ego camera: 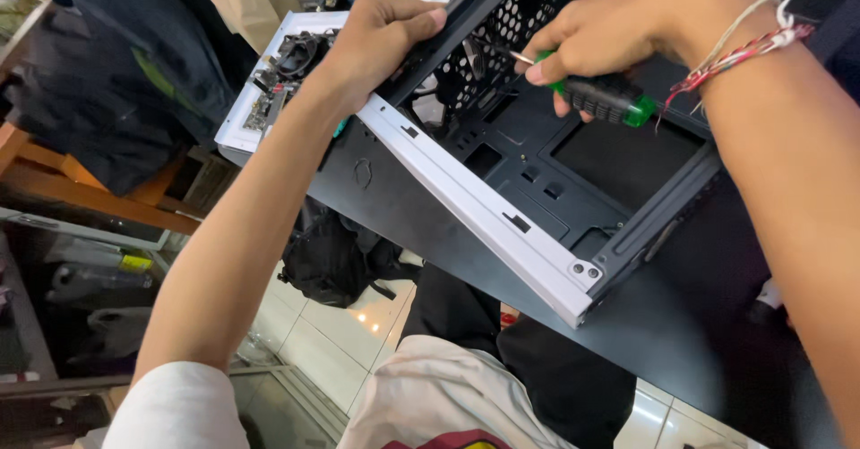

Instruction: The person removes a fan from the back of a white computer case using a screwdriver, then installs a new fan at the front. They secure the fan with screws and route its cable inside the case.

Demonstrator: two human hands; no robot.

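We look down on an open black computer case [555,171] tilted across a dark tabletop [681,324], its white front rail [484,207] running diagonally toward the table's near edge

Left hand [381,42]: arm reaches up from lower left, elbow nearly straight, wrist bent forward. Fingers are curled over the case's far upper edge beside the perforated panel [502,33], thumb on top; the grip is closed on the frame and steadies it

Right hand [609,33]: forearm enters from the right edge, wrist flexed down, red and white thread bracelet [743,51] at the wrist. Fingers are wrapped tight around a screwdriver [605,95] with a green and black handle; index finger extends along the shaft [515,55]. The shaft points left into the perforated panel, tip hidden among the mesh holes, so we cannot tell what it meets

A second white case with a fan and board [278,73] lies past the left hand, at the table's far left corner. A black bag [331,261] sits on the tiled floor [340,342] below the table edge. White sleeve [175,409] visible at bottom left
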